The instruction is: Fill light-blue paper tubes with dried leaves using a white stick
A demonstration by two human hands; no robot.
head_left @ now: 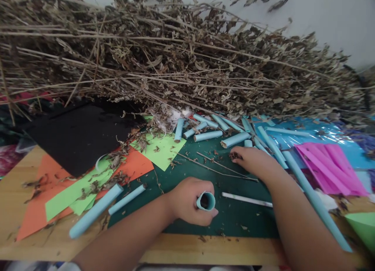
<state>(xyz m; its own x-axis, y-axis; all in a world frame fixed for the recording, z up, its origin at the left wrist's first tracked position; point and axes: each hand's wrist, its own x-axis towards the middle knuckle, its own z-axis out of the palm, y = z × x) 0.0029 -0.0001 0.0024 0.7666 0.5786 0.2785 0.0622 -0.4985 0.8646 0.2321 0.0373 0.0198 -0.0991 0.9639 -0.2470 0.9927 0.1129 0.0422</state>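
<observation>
On the left, a big brown heap of dried leafy stalks [140,48] starts and runs along the back. In front of it lie a flat black sheet [84,138], a bright orange paper sheet [36,212] and light green paper strips [66,198], with leaf crumbs on top. Next come a fat light-blue paper tube [95,212] and a thin light-blue paper tube [126,199].

Near the middle, the left hand [191,202] is curled snugly around an upright, rolled pale-blue paper tube [206,201], over a dark green flat mat [193,228] on the light wooden table [172,249]. The tube's round mouth points up. It is dark inside, so I can't tell how full it is. If the hand squeezes too hard, the paper might bend. If it tips, any leaf bits inside could fall out.

Behind are many short light-blue paper tubes [208,136]. A bump could make them roll. Below them is a thin white stick [247,199].

The right hand [253,161] is nearly closed, with crumbly brown leaf bits [233,156] between thumb and fingertips. A loose pinch could drop crumbs.

Farther right are a long light-blue paper tube [318,200], a shiny blue plastic sheet [319,132] and folded bright pink paper [331,169]. I can't read any words or labels.
</observation>
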